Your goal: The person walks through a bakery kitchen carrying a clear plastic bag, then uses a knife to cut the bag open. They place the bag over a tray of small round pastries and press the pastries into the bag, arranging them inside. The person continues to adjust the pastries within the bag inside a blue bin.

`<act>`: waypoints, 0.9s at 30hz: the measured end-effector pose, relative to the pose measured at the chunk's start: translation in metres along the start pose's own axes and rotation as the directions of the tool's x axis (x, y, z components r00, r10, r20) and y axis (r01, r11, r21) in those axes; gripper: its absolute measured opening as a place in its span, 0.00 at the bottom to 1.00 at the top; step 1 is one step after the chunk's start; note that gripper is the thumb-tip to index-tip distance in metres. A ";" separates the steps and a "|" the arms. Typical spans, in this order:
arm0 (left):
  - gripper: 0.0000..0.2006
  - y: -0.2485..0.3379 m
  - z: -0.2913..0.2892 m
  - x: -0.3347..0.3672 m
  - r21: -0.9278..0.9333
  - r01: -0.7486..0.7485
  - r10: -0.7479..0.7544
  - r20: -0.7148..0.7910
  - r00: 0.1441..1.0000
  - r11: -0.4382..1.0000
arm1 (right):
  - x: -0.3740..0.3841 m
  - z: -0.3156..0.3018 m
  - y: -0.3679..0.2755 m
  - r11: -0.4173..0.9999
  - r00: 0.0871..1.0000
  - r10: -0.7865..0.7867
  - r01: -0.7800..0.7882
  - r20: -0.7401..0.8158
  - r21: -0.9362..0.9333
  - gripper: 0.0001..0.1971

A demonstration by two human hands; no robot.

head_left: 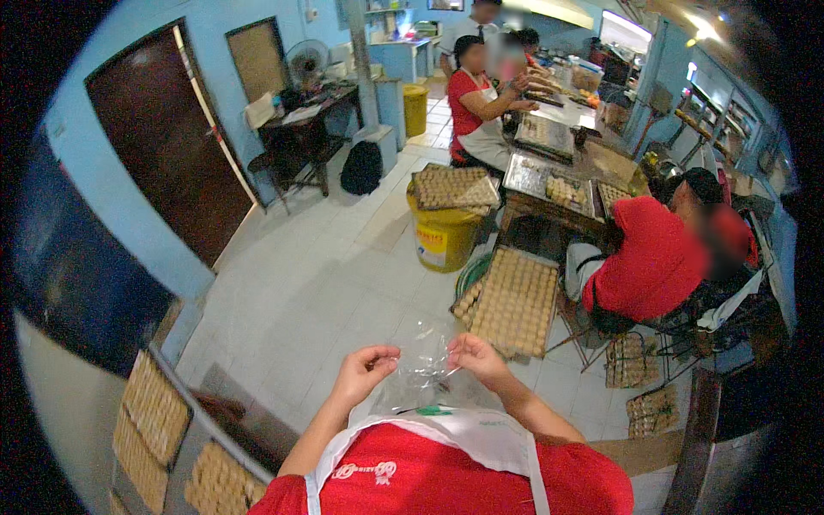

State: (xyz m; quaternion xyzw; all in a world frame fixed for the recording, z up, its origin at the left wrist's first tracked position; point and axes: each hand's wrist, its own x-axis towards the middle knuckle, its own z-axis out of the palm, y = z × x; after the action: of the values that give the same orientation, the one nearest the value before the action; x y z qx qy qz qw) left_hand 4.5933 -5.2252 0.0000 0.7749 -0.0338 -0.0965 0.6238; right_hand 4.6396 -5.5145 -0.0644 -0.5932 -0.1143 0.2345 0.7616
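Note:
A clear plastic bag (422,365) is stretched between my two hands, in front of my white apron (481,425). My left hand (369,371) pinches its left edge with thumb and fingers. On the other side my right hand (477,359) grips the right edge. The bag is see-through, with a small green patch (433,411) showing low down near the apron; whether that is print on the bag or on the apron, I cannot tell. Nothing can be made out inside the bag.
Trays of round dough pieces (515,300) lie ahead on the right, beside a yellow bucket (446,236) topped with another tray (455,187). People in red shirts sit along a long worktable (554,223). More filled trays (154,403) stand at lower left. A black bag (361,167) rests on the floor.

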 end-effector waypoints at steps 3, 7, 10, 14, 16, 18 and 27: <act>0.17 -0.003 -0.024 0.087 0.135 0.045 -0.044 -0.014 0.999 0.990 | 0.086 -0.034 0.022 0.989 0.999 0.034 -0.028 0.037 -0.147 0.10; 0.20 -0.008 -0.073 0.192 0.200 0.067 -0.032 -0.175 0.984 0.977 | 0.238 -0.051 0.009 0.996 0.982 0.084 -0.086 0.166 0.005 0.12; 0.22 -0.026 -0.127 0.252 0.097 0.101 -0.063 -0.336 0.940 0.990 | 0.350 -0.043 -0.033 0.991 0.947 0.134 -0.122 0.291 -0.058 0.12; 0.23 -0.049 -0.199 0.322 -0.020 0.086 -0.087 -0.409 0.908 0.996 | 0.520 -0.042 -0.035 0.980 0.874 0.016 0.083 0.486 -0.181 0.10; 0.20 -0.085 -0.245 0.365 0.132 -0.035 0.084 -0.392 0.916 0.991 | 0.598 -0.042 -0.036 0.989 0.867 -0.009 0.082 0.498 -0.126 0.10; 0.17 -0.102 -0.296 0.410 0.277 -0.131 0.224 -0.336 0.915 0.952 | 0.654 -0.033 -0.062 0.992 0.891 -0.014 0.070 0.453 -0.109 0.09; 0.23 -0.035 -0.435 0.739 0.538 -0.045 0.158 -0.166 0.973 0.842 | 0.846 -0.124 -0.092 0.959 0.989 0.037 0.006 0.145 -0.283 0.10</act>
State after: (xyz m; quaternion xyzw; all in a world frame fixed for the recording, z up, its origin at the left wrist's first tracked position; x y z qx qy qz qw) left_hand 5.3977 -4.9279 -0.0247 0.9198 -0.0363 0.0295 0.3897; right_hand 5.4471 -5.2197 -0.0980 -0.6774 -0.1986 0.2654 0.6567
